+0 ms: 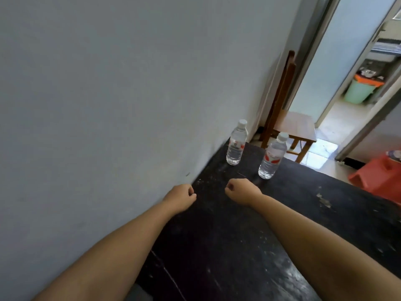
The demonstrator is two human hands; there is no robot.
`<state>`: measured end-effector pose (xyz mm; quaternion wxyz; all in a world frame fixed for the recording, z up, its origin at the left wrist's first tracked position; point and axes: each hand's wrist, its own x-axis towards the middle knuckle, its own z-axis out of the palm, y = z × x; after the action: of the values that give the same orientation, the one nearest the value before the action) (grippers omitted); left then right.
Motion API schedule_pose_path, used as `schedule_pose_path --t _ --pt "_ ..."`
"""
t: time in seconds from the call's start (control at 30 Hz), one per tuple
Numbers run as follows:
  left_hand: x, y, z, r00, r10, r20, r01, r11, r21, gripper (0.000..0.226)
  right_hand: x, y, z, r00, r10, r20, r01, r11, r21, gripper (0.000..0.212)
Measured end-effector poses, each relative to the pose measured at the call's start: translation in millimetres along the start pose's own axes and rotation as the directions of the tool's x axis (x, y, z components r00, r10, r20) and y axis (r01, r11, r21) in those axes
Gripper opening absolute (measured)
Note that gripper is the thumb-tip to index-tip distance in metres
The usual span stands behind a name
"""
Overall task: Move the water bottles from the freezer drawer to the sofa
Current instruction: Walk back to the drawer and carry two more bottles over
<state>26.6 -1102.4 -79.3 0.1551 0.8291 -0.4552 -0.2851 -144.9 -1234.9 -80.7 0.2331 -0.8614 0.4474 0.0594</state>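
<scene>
Against the grey wall [108, 94], the left hand [181, 197] hangs loosely curled and holds nothing; the right hand [240, 191] beside it is curled the same way, also empty. Both hover above the worn black surface [227, 246], apparently the sofa. Beyond them stand 2 upright capped bottles: the left bottle [236, 144] near the wall, the right bottle [273, 157] apart from it, close to the surface's far edge. Each looks nearly full of clear water. Judging by this, placement seems done; drawing both hands straight back would avoid tipping them. A wooden chair [290, 124] stands behind.
</scene>
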Motion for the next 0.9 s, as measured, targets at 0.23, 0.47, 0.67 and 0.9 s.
schedule_pose_path --t 0.23,0.47,0.67,0.9 --pt "-109 -62 -11 0.999 -0.031 -0.019 0.031 1.0 0.0 0.023 -57 -71 42 0.994 -0.097 0.045 0.101 0.99 -0.099 0.023" --pt "-250 -146 2 0.989 -0.134 -0.069 0.131 0.99 -0.044 0.021 -155 -176 120 0.941 -0.294 0.166 0.319 0.935 -0.152 0.024" --pt "-343 -203 -4 0.939 -0.33 -0.095 0.318 0.94 -0.122 0.027 -219 -260 153 0.81 -0.447 0.379 0.557 0.788 -0.261 0.034" --pt "-449 -254 13 0.83 -0.551 -0.087 0.509 0.812 -0.286 0.031 -270 -345 206 0.544 -0.503 0.671 0.832 0.423 -0.358 0.039"
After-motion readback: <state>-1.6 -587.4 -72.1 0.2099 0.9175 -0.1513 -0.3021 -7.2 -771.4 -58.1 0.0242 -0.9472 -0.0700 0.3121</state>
